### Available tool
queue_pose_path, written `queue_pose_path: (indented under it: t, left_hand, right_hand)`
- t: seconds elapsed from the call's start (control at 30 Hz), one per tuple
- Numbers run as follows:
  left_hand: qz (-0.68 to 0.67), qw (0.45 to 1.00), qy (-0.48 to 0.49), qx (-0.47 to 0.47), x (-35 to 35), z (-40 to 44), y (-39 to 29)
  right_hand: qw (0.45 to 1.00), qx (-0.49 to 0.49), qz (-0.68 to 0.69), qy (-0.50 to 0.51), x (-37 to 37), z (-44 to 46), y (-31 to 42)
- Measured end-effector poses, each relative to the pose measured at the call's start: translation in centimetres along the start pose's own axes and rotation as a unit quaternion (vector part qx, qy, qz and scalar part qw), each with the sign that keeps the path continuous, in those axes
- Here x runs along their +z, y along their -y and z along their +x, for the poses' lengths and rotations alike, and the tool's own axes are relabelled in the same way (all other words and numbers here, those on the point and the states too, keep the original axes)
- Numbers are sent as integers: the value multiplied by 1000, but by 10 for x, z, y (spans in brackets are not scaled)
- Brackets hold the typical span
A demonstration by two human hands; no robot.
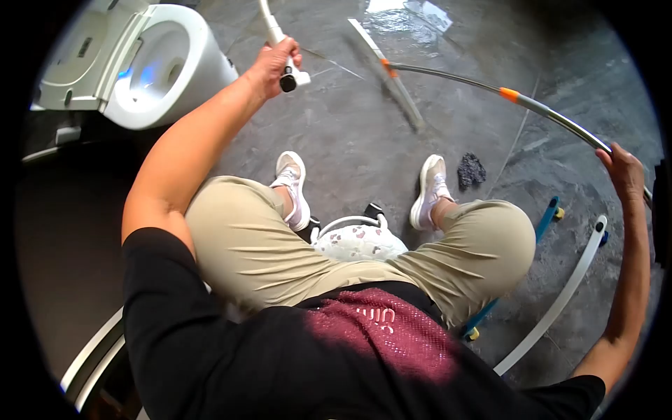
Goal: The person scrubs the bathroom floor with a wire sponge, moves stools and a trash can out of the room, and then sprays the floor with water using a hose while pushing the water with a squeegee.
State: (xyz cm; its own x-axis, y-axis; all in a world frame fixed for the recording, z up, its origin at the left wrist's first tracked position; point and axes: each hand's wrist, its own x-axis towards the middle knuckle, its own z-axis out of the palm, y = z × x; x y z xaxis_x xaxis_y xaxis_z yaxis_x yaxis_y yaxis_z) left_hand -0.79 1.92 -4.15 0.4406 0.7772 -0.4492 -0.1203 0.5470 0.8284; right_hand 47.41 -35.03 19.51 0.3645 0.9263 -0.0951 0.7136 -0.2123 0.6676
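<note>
My left hand (274, 66) is closed round a white shower head (274, 29) at the upper left, right of the toilet. Its black-tipped end and a white knob show below my fingers. At the far right my right hand (621, 168) grips the metal pole of a squeegee (546, 112). The pole has orange and grey joints and runs up and left to a long pale blade (400, 84), which lies on the grey tiled floor (350, 126). Part of the pole is hidden behind my right hand.
A white toilet (203, 59) with raised lid stands at the upper left. A dark scouring pad (471, 171) lies beside my right shoe. I sit on a patterned seat (357, 241). Blue (547, 218) and white (560, 301) handles lie at the right. Wet floor shines at the top.
</note>
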Motion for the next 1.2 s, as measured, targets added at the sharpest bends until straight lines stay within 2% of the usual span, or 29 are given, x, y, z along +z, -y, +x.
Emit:
queue_pose_path:
  t: [0.13,0.23,0.3,0.43,0.47,0.53,0.57,0.6,0.63,0.7,0.73,0.8,0.83,0.87,0.9,0.97,1.03,1.07,1.1,1.17,1.2]
  left_hand:
    - [-1,1000,-14,6,4,11,-9]
    - [-24,999,-28,11,22,2,-17]
    - [-5,1000,-11,21,30,-7,-20]
    - [-50,998,-6,44,45,-15,-23]
    - [-54,997,-25,47,48,-15,-23]
    - [-46,995,-66,56,59,-23,-26]
    - [-42,996,-53,50,62,-25,-26]
    - [-40,997,-45,51,64,-29,-26]
    - [-37,997,-36,53,70,-33,-25]
    - [-46,997,-26,54,81,-24,-17]
    - [-76,995,-5,58,82,-20,-14]
    - [-62,997,-16,36,81,-2,-11]
    - [-58,997,19,43,79,4,-9]
    - [-78,996,30,43,79,2,-12]
    - [-95,993,37,53,78,10,-11]
    - [-124,989,45,69,82,17,-13]
    - [-156,984,79,31,81,32,-12]
    - [-138,986,87,39,88,33,-13]
    - [-136,983,115,45,94,40,-8]
    - [-140,987,75,3,113,53,0]
    - [-151,986,73,-12,122,65,7]
  right_hand:
    - [998,8,64,27,-40,-13,68]
    - [998,-42,50,-18,-33,-20,81]
    - [999,-14,47,-14,-41,-28,89]
    - [998,47,43,-15,-81,-57,96]
    - [997,62,40,-6,-93,-67,99]
    - [992,86,90,30,-95,-92,103]
    - [987,100,118,41,-93,-103,107]
    - [943,173,229,171,-99,-103,113]
    - [881,196,354,247,-84,-106,118]
    - [755,264,526,291,-46,-119,155]
    - [652,273,629,323,-24,-117,176]
    - [588,265,698,311,25,-115,236]
    - [563,245,744,263,84,-121,273]
    - [577,240,721,301,68,-121,288]
    - [568,204,727,328,86,-127,305]
    - [477,239,776,336,173,-145,365]
    - [594,172,696,364,212,-135,377]
    - [528,191,719,409,240,-125,385]
    - [520,191,723,412,256,-112,382]
    - [704,310,583,263,291,-76,376]
    - [708,347,571,229,307,-55,366]
